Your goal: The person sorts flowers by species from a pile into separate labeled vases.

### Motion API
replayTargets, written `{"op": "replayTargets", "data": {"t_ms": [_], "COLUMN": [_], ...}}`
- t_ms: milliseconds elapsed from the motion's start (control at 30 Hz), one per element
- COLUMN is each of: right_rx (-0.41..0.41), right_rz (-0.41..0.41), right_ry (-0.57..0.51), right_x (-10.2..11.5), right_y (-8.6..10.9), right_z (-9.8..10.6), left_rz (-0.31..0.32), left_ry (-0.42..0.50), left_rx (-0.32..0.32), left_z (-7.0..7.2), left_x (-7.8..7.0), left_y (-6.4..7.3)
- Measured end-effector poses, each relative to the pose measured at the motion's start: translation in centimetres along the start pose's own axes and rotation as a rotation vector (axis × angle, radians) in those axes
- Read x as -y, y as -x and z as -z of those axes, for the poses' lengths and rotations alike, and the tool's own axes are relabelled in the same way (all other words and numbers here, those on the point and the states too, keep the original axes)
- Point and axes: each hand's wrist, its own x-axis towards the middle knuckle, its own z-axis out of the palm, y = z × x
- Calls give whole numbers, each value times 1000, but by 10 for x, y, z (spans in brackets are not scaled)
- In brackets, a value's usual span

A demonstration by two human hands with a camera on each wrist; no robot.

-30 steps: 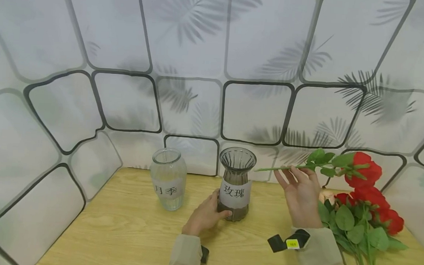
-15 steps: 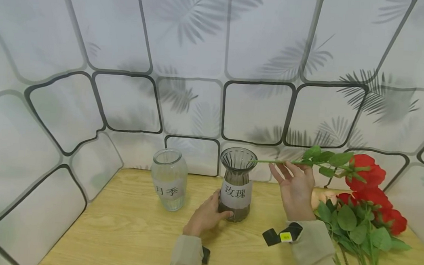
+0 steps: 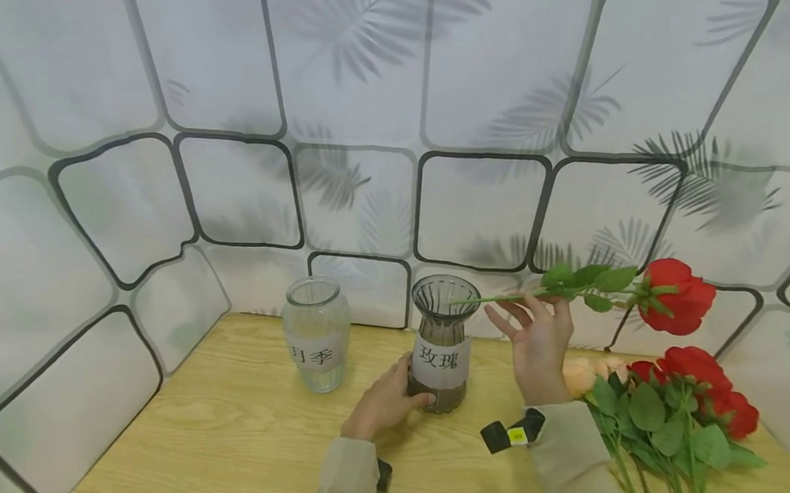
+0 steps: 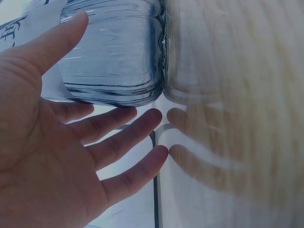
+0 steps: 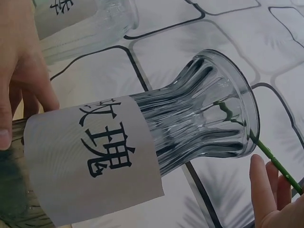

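A grey glass vase (image 3: 439, 361) with a flared mouth and a white paper label stands upright on the table. My left hand (image 3: 383, 400) holds its lower part, thumb in front and fingers behind, as the left wrist view (image 4: 71, 142) also shows from close by. To the right, my right hand (image 3: 540, 346) pinches the green stem of a red rose (image 3: 677, 297) between thumb and fingers. The rose lies nearly level, bloom to the right. Its stem tip is inside the vase mouth, seen through the glass in the right wrist view.
A clear glass vase (image 3: 315, 332) with a paper label stands left of the grey one. More red roses (image 3: 696, 374) and peach flowers (image 3: 580, 377) lie at the right of the wooden table (image 3: 221, 432). A patterned wall covering (image 3: 350, 198) rises behind.
My right hand has moved left with the red rose, and the stem tip has passed from outside the grey vase into its mouth. My left hand stays on the vase.
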Motion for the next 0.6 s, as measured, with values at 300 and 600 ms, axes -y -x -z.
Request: {"op": "replayTargets", "data": {"t_ms": [300, 600], "right_rx": [65, 156], "right_rz": [199, 298], "right_ry": [387, 922], "right_x": [-11, -16], "right_y": [-4, -5], "right_z": [-8, -18], "left_rz": [-2, -6], "left_ry": [5, 17], "left_rx": [-2, -2], "left_z": [-1, -1], "left_x": [1, 1], "left_y": [-1, -1]}}
